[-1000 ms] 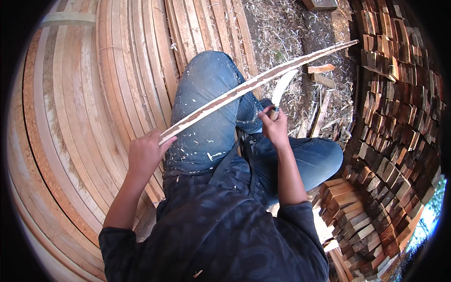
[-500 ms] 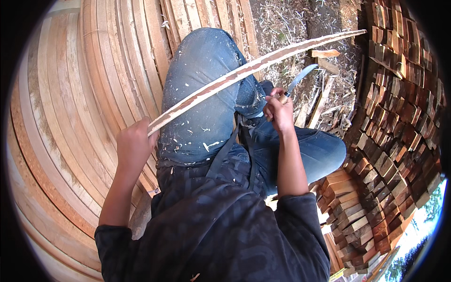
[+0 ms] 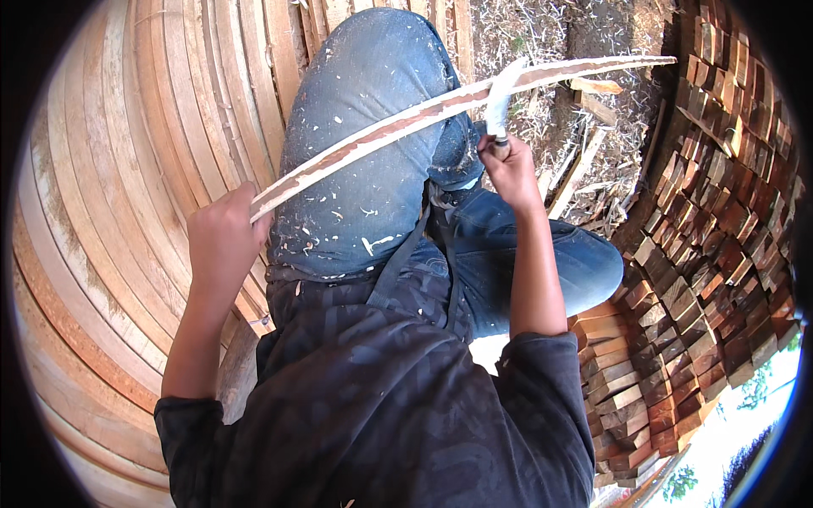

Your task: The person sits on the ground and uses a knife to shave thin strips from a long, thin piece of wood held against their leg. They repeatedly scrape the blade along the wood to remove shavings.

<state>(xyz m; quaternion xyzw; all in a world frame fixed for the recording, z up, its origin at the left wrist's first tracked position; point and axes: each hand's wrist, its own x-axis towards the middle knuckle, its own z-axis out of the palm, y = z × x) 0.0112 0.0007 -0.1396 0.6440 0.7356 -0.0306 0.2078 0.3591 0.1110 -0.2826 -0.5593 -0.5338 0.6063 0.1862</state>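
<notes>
A long thin wooden strip (image 3: 373,135), pale along its edges with a brown band down the middle, slants across my raised knee. My left hand (image 3: 227,233) is closed round its near end, by the boards on the left. My right hand (image 3: 512,172) grips the handle of a knife with a curved blade (image 3: 500,97). The blade points away from me and overlaps the strip beyond the knee; whether the edge touches the wood I cannot tell. Pale shavings cling to my blue jeans (image 3: 356,85).
Long planks (image 3: 110,186) lie side by side on the left. A tall stack of cut wood pieces (image 3: 711,271) rises on the right. Shavings (image 3: 525,34) litter the ground ahead, where some offcuts (image 3: 580,173) lie beyond my right hand.
My right hand has moved forward and turned the knife, bringing its blade from beside the strip to across it. My left hand still holds the strip's near end, a little further left.
</notes>
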